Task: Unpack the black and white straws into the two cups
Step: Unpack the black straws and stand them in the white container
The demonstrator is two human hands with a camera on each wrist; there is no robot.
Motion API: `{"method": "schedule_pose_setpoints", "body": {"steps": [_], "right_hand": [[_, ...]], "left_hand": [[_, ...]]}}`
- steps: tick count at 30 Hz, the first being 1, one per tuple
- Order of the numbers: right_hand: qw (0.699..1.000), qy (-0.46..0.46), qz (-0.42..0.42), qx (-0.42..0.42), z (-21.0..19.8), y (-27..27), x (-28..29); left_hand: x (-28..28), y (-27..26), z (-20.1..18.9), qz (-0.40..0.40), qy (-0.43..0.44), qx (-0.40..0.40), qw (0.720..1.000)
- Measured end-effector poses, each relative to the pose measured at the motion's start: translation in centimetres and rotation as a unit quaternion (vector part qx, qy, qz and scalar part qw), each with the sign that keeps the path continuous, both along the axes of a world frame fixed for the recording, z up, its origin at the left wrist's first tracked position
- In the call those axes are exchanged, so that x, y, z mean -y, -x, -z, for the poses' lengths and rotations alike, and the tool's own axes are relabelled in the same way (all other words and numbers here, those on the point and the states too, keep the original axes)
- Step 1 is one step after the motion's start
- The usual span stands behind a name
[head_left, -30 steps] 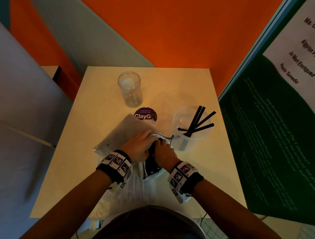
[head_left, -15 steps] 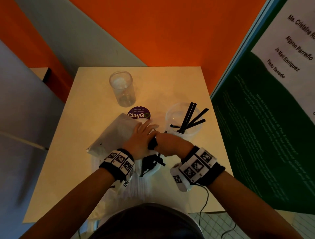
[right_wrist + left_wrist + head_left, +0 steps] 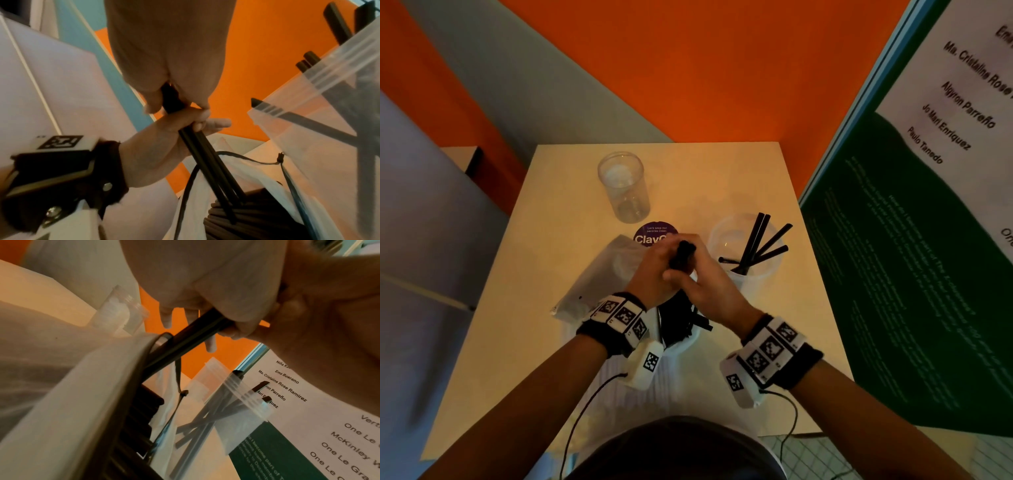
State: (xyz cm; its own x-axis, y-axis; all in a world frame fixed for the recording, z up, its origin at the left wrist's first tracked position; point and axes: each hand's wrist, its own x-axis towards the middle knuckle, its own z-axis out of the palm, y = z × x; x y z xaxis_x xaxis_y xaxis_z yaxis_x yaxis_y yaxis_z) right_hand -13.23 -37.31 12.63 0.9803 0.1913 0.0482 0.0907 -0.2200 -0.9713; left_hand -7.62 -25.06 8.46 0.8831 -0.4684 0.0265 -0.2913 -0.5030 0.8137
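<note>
Both hands meet above the table's middle around a small bundle of black straws. My left hand grips the bundle low down, and my right hand grips it beside the left. In the right wrist view the bundle rises out of a white drawstring bag full of black straws. That bag lies between my wrists. The clear cup on the right holds several black straws. The second clear cup stands empty at the back left.
A pale plastic packet lies under my left hand. A purple round sticker sits behind it. A green and white poster board stands along the table's right edge, an orange wall behind. Wrist cables hang over the near edge.
My left hand has left the packet and taken hold of the straws. Both hands have lifted a bundle of black straws up out of the bag.
</note>
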Motion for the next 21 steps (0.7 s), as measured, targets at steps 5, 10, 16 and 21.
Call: {"method": "schedule_pose_setpoints", "body": {"steps": [5, 10, 16, 21], "right_hand": [[0.996, -0.059, 0.049, 0.036, -2.4, -0.1, 0.3], [0.973, -0.132, 0.136, 0.133, -7.7, -0.9, 5.6], [0.927, -0.128, 0.266, 0.231, -7.3, -1.5, 11.4], [0.936, -0.018, 0.309, 0.166, -1.1, -1.3, 12.5]], "left_hand": [[1.1, -0.1, -0.8, 0.041, 0.091, 0.049, 0.994], [1.5, -1.0, 0.7, 0.021, 0.063, -0.026, 0.997], [2.3, -1.2, 2.3, 0.079, -0.038, 0.027, 0.996], [3.4, -2.1, 2.6, 0.099, -0.092, -0.006, 0.991]]}}
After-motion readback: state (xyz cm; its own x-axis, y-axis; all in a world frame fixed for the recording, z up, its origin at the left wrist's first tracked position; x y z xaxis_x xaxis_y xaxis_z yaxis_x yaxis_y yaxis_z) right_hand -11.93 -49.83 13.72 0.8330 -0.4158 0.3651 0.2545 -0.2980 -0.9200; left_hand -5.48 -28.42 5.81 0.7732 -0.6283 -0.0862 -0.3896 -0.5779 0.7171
